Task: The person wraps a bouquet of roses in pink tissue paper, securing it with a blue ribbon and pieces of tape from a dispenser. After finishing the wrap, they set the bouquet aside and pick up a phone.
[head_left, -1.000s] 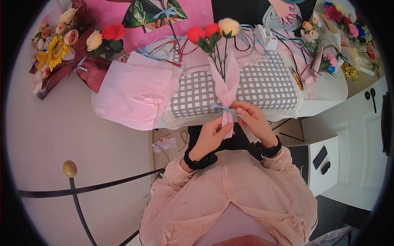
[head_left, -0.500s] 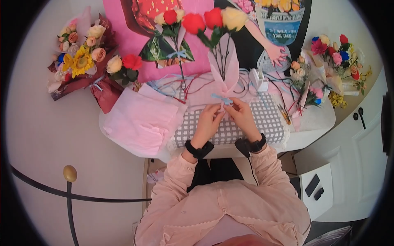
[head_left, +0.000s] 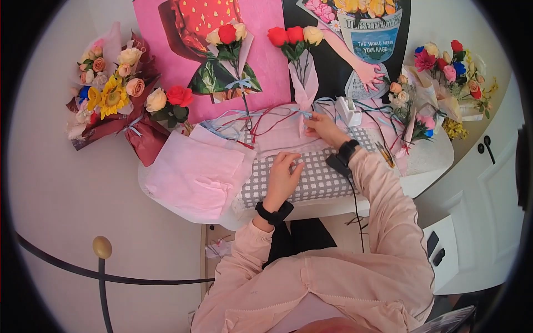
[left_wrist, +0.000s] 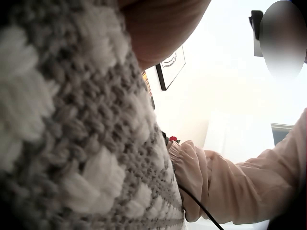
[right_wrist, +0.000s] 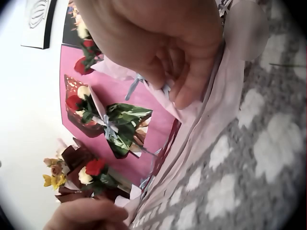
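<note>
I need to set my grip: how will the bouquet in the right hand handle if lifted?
The bouquet may be top-heavy, its roses spread above a narrow base. It seems fairly stiff, standing upright. The thin pink paper could crease where the right hand pinches it.

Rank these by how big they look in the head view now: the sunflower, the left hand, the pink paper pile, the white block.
1. Pink paper pile
2. Left hand
3. Sunflower and white block: too alike to rank
</note>
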### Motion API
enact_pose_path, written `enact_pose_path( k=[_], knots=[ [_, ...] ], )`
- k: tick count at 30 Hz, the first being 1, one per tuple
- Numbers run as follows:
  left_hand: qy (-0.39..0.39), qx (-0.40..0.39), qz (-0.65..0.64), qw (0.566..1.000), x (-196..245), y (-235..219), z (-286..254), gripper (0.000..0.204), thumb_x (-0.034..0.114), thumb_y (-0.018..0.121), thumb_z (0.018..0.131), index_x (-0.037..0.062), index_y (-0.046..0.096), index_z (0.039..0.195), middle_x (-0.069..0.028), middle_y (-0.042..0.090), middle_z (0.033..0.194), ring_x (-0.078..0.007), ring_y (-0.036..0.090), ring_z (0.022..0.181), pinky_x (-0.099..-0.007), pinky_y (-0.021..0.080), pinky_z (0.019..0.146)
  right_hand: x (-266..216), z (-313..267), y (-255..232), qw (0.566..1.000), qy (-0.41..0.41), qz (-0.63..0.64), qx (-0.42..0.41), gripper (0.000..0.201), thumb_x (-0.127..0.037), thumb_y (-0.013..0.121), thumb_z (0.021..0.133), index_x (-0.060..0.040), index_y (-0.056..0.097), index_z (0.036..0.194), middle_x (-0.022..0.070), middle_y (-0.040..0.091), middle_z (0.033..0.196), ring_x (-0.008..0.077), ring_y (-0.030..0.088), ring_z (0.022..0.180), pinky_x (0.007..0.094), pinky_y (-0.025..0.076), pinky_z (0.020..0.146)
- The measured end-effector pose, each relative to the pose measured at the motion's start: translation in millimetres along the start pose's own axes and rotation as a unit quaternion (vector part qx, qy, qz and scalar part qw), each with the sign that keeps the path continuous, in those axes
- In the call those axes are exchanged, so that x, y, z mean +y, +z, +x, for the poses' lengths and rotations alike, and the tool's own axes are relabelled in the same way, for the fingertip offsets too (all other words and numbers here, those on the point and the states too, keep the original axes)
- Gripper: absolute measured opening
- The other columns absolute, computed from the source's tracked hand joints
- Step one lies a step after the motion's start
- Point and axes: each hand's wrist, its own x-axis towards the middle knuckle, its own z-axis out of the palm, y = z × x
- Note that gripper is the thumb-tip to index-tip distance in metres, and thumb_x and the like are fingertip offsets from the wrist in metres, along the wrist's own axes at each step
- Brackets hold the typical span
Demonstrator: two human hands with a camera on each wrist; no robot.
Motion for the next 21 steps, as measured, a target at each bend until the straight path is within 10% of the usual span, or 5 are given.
enact_pose_path(
  k=[12, 21],
  knots=[
    [-0.019, -0.019, 0.001, 1.0, 6, -1, 0, 0.02, 0.01, 0.068, 0.082, 0.0008, 0.066, 0.099, -0.009, 0.06, 0.089, -0.0193, 0.057, 0.071, -0.0298, 0.046, 0.062, -3, 12, -2, 0.988, -0.109, -0.107, 0.011, 0.015, -0.014, 0.062, 0.091, -0.0018, 0.062, 0.1, 0.0023, 0.057, 0.077, 0.0082, 0.056, 0.064, 0.0228, 0.052, 0.055],
    [-0.016, -0.021, -0.001, 1.0, 7, -1, 0, 0.019, 0.011, 0.067, 0.083, 0.0008, 0.065, 0.098, -0.0094, 0.056, 0.083, -0.0233, 0.054, 0.071, -0.0337, 0.044, 0.064, 1, 7, -3, 1.0, -0.015, -0.02, 0.011, 0.035, -0.019, 0.067, 0.088, 0.0012, 0.057, 0.115, 0.0027, 0.058, 0.079, 0.0093, 0.058, 0.066, 0.0229, 0.053, 0.059]
  ],
)
